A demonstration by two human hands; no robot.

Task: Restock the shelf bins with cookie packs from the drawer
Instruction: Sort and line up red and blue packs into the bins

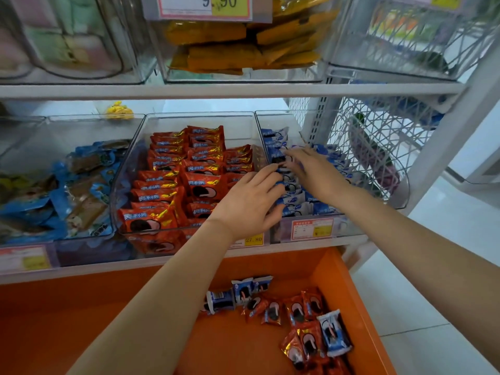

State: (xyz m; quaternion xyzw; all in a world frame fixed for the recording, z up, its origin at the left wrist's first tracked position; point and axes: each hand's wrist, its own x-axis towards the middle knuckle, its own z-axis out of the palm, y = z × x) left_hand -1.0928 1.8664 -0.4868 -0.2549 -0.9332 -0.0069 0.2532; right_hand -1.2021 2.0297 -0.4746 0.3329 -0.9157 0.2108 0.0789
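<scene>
Head view | left hand (pixel 251 201) curls its fingers round blue cookie packs (pixel 297 207) in the right-hand clear bin (pixel 276 112) | right hand (pixel 313 169) lies flat-fingered on the same packs; blurred, probably holding nothing | loose packs (pixel 297 312) wait in the orange drawer (pixel 238 353), below the hands and toward the person, between both forearms, the left nearer

Both arms reach forward — left hand (pixel 251 198) curled, right hand (pixel 311 169) flatter, fingertips nearly meeting.

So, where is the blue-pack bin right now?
In the head view the blue-pack bin sits at the right of the lower shelf, beside the red-pack bin and above the orange drawer.
</scene>
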